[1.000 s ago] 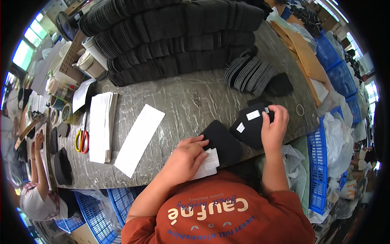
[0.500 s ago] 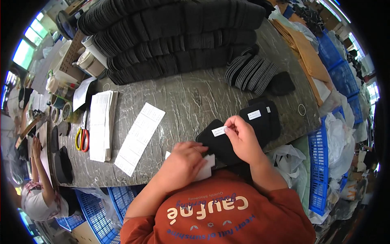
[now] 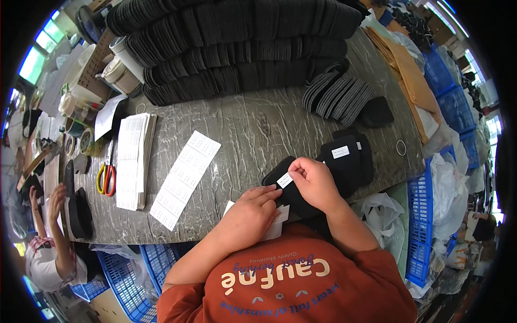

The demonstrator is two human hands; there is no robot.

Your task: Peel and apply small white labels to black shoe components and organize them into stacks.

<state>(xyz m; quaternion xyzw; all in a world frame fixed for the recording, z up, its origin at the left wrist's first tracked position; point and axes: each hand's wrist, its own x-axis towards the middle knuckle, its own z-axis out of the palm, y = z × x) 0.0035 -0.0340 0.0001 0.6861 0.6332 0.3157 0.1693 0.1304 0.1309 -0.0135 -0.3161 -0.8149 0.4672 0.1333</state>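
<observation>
At the near edge of the table, a flat black insole-shaped piece (image 3: 274, 172) lies under my hands. My right hand (image 3: 315, 184) pinches the right end of a small white label (image 3: 284, 180) on its surface. My left hand (image 3: 252, 212) is closed over a white label sheet (image 3: 278, 222), which sticks out below its fingers. Its fingertips touch the black piece beside the label's lower end. To the right, overlapping black pieces (image 3: 350, 168) bear white labels. How firmly the small label is stuck down is hidden by my fingers.
A label sheet (image 3: 186, 180), a paper stack (image 3: 132, 161) and red-and-yellow-handled scissors (image 3: 106, 179) lie left. Dark pieces (image 3: 242, 48) are piled in rows at the back, grey-edged ones (image 3: 339, 99) beside them. Blue crates (image 3: 420, 226) flank the table. A co-worker's hands (image 3: 55, 202) are far left.
My left hand has shifted right and up, bringing its fingertips to the label. The label now tilts more, and my right hand has moved slightly left. The co-worker's hands have moved.
</observation>
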